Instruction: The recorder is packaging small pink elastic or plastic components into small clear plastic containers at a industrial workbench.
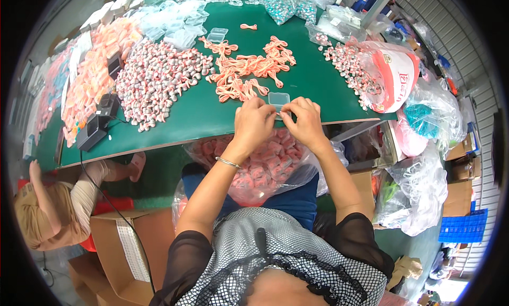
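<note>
At the table's front edge, my left hand [253, 124] and my right hand [304, 123] meet at a small clear plastic case [279, 98]. Its lid stands up behind my fingertips. Thumbs and fingers of both hands are pinched together at the near part of the case; what lies inside is hidden by them. Just beyond sits a heap of looped orange cords [249, 66]. Another clear case [217, 34] lies farther back, and a single cord bundle [248, 27] is apart from the heap.
Left of the cords spreads a pile of small pink-and-grey pieces [159, 75]; similar pieces spill from a red-and-white bag [395, 75] at right. A plastic bag of pink-filled cases [265, 168] is below the edge. Black boxes [93, 132] trail a cable. Another person [45, 213] sits at left.
</note>
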Available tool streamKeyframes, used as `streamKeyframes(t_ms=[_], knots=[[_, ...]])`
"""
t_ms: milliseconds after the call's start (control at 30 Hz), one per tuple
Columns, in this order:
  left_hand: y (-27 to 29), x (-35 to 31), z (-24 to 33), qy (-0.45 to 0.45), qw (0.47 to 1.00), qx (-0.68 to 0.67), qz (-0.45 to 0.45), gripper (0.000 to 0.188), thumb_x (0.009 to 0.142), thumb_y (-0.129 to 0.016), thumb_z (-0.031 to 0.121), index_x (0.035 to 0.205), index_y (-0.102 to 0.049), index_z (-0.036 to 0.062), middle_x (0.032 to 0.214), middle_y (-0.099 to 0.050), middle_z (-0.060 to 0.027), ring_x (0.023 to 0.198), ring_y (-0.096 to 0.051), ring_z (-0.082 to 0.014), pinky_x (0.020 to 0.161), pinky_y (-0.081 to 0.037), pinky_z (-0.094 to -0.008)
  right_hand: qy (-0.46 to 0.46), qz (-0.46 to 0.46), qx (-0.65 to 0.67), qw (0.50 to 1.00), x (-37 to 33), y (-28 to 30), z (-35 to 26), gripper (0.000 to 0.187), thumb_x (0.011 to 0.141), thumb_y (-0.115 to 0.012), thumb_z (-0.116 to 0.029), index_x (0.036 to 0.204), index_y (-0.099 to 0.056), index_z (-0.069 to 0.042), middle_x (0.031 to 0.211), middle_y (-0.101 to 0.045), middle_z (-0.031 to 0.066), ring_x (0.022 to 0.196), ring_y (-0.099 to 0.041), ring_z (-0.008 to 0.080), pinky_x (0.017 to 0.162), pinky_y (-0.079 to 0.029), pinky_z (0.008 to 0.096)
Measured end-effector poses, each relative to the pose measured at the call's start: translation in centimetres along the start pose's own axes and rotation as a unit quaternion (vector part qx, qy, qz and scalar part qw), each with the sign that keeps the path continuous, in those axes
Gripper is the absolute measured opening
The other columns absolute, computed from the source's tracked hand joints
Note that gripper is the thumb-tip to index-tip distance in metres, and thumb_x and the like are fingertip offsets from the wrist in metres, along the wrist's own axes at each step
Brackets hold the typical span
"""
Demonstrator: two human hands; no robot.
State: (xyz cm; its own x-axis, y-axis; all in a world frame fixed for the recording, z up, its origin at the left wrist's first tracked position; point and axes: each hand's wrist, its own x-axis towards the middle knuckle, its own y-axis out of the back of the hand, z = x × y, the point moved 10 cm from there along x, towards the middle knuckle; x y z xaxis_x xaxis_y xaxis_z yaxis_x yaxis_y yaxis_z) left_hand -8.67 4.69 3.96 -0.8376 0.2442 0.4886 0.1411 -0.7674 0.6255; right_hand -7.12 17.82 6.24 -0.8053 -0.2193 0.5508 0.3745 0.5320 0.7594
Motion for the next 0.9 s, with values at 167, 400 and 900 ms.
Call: streamKeyframes(t_ms=[167, 400, 900], knots=[[0.4, -0.4, -0.2, -0.013, 1.0, 0.025, -0.007, 0.021, 0.08, -0.072, 0.021, 0.099, -0.071, 0.0121, 0.089, -0.06, -0.0055, 0.089, -0.059, -0.027, 0.075, -0.042, -0.0403, -0.042, -0.032, 0.103, 0.993, 1.5, -0.5, 2.4, 0.01, 0.084, -0.068, -0.01, 0.092, -0.07, -0.004, 0.082, -0.064, 0.0077, 0.072, -0.063, 0.0218, 0.065, -0.05, 0.0328], [-0.1, 0.0, 0.3, -0.021, 0.998, 0.038, -0.051, 0.044, 0.078, -0.075, 0.028, 0.117, -0.064, 0.0099, 0.099, -0.059, -0.0089, 0.096, -0.057, -0.0279, 0.076, -0.042, -0.041, -0.07, 0.013, -0.077, 0.994, 6.4, -4.1, 6.3, 0.017, 0.082, -0.073, -0.025, 0.089, -0.071, -0.009, 0.082, -0.066, 0.0083, 0.078, -0.065, 0.0256, 0.07, -0.051, 0.0391], [-0.3, 0.2, -0.8, 0.004, 0.996, -0.017, -0.088, 0.045, 0.069, -0.082, 0.024, 0.11, -0.067, 0.0109, 0.094, -0.061, -0.0076, 0.097, -0.059, -0.028, 0.082, -0.043, -0.0415, -0.036, -0.038, 0.201, 0.978, 1.0, -1.1, 2.8, 0.011, 0.081, -0.073, -0.007, 0.091, -0.068, -0.004, 0.083, -0.067, 0.007, 0.075, -0.064, 0.0206, 0.071, -0.051, 0.0319]])
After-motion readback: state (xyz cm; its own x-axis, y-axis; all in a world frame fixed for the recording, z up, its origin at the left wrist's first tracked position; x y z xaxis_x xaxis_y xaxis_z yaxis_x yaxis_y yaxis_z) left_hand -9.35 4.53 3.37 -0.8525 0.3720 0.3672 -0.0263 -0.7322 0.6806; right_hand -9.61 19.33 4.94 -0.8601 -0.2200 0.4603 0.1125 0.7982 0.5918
